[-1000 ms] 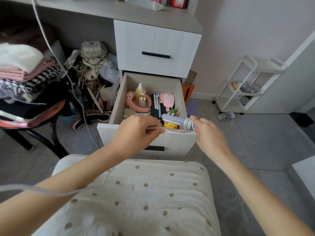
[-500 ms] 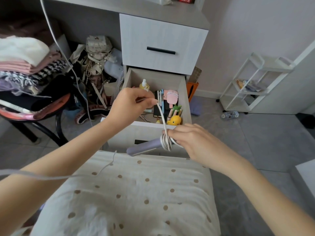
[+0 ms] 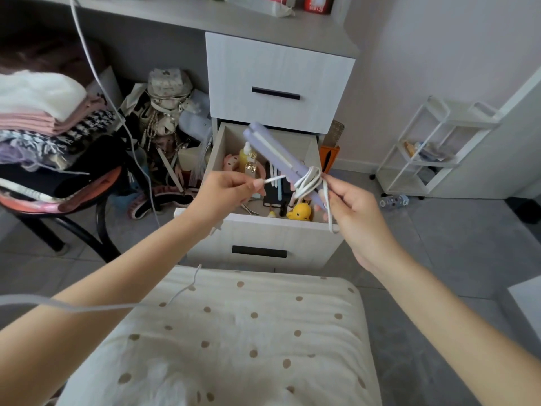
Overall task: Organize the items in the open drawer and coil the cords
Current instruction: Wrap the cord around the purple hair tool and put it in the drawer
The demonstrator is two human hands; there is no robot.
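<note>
Straightener (image 3: 272, 155) now uptilted; cord (image 3: 306, 180) in left grip (image 3: 229, 191)

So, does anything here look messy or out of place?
Yes. A loose white cable hangs uncoiled past the desk, and a bottle lies on its side on the floor by the white rack.

Everything is seen from one wide-angle camera worn on the head, pointed forward and down. The left hand (image 3: 231, 191) and right hand (image 3: 355, 209) are framed close, mid-picture; the open drawer (image 3: 257, 232) is viewed from above, just beyond them.
</note>
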